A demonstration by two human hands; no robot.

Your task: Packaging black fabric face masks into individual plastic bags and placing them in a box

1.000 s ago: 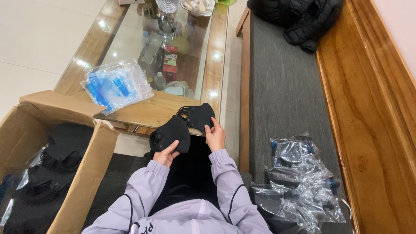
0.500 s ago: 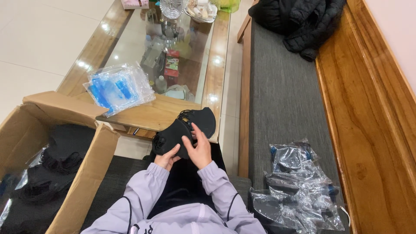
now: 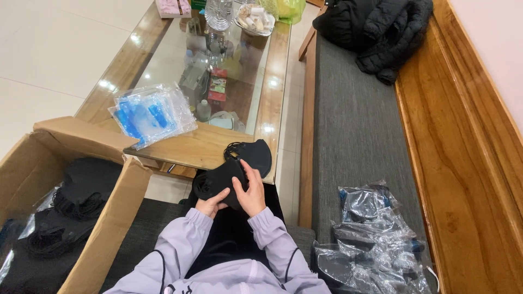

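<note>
We're looking down from above, and the biggest thing in view is the wooden bench (image 3: 457,163) with its grey cushion (image 3: 354,136), running from 12 o'clock down to 4 o'clock on our right. At 12 o'clock from our hands stretches the glass-topped coffee table (image 3: 201,147), its wooden rim shining under the lights. At 9 o'clock we've got the open cardboard box (image 3: 103,218), flaps up, with dark masks (image 3: 76,196) heaped inside. Up at 1 o'clock a black jacket (image 3: 376,32) lies crumpled on the cushion. Down at 4 o'clock, a pile of clear plastic bags (image 3: 370,239) sits on the bench, dark items showing through. At 11 o'clock a stack of clear packets with blue contents (image 3: 150,111) rests on the table's near corner. And now the centre of it all: our left hand (image 3: 211,204) and right hand (image 3: 251,190) are close together over our lap, both gripping the black face masks (image 3: 229,174). The left pinches the lower edge, the right lies flat on top with fingers spread. The masks sit just at the table's near edge, ear loops bunched at the top.
</note>
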